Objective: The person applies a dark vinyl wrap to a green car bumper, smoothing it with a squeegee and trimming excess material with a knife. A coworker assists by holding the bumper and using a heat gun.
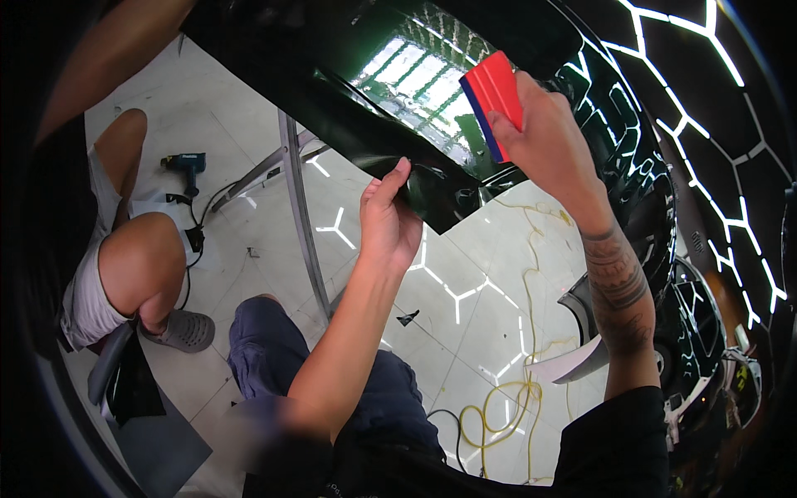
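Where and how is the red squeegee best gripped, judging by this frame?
Likely by the plain right-hand side of the red squeegee, coming from the right: its body is broad and flat, and the dark blue strip along its left edge would stay uncovered. The right hand holds that side, thumb across the visible face.

I've got panel [332, 116] cut off far, co-worker [141, 253] cropped left, squeegee [490, 100] part-hidden by right hand [544, 137], near left sleeve [286, 436] blurred, scrap [408, 318] too small to tell.
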Available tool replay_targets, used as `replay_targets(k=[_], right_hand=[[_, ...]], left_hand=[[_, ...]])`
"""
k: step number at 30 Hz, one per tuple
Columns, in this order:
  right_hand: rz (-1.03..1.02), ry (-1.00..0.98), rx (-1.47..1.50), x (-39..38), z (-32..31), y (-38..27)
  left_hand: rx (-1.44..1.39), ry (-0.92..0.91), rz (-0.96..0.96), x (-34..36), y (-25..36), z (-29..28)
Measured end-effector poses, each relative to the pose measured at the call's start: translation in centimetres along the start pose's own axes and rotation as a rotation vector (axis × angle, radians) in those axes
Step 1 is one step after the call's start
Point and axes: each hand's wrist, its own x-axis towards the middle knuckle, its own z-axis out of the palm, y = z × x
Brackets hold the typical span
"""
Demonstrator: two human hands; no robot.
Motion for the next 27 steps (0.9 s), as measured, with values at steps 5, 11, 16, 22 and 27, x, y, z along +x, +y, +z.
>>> replay_targets(k=[5, 11, 16, 22, 27], right_hand=[[0.001, -0.075, -0.079, 0.6, 1.5, -0.3], [-0.035, -0.108, -0.112, 3.2, 2.1, -0.8], [-0.062, -0.075, -0.151, 4.6, 3.6, -1.0], [-0.066, -0.106, -0.143, 5.1, 3.8, -1.2], [-0.071, -0.109, -0.176, 5.2, 3.5, -1.3]], left_hand=[[0.070, 0.267, 0.110, -0.1, -1.4, 1.2], [0.177, 0.088, 0.256, 3.9, 3.6, -0.1], [0.155, 0.044, 0.133, 4.2, 4.7, -0.1], [0.119, 0.009, 0.126, 3.9, 5.4, -0.9], [0.059, -0.082, 0.125, 3.8, 4.8, -1.5]])
